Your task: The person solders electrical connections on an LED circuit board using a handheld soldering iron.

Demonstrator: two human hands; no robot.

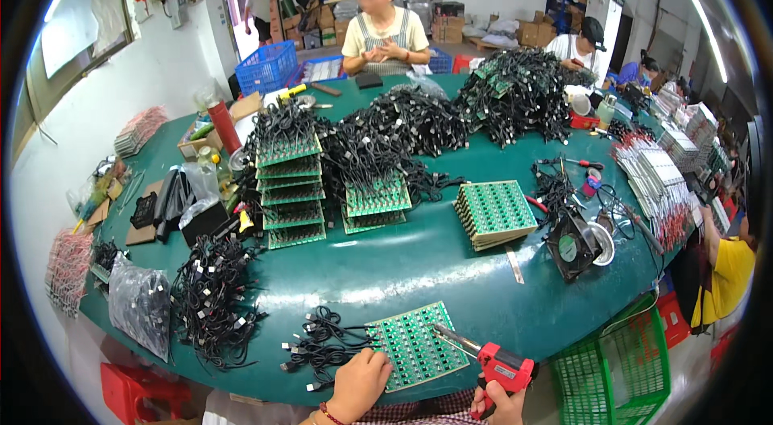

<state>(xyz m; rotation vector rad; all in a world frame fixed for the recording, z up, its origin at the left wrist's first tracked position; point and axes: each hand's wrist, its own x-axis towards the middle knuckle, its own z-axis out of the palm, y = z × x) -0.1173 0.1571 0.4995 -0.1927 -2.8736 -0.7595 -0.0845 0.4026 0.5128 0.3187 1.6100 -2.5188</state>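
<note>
A green circuit board panel [415, 348] with rows of small repeated circuits lies flat in front of me. Black USB cables [330, 340] run to its left edge and bunch on the table. My left hand [360, 381] rests at that edge with curled fingers; whatever they pinch is hidden under them. In my right hand [501, 405] is a red soldering gun [505, 369], gripped by its dark handle. Its metal tip reaches over the board's upper right part; whether it touches I cannot tell.
Stacked boards [495, 216] stand at centre right, near a black fan [572, 246]. Cabled board stacks [290, 191] and a cable heap [213, 296] lie left. Across the green table [362, 264] sits a person [386, 35]; others work at right. A green crate [616, 369] stands below the right edge.
</note>
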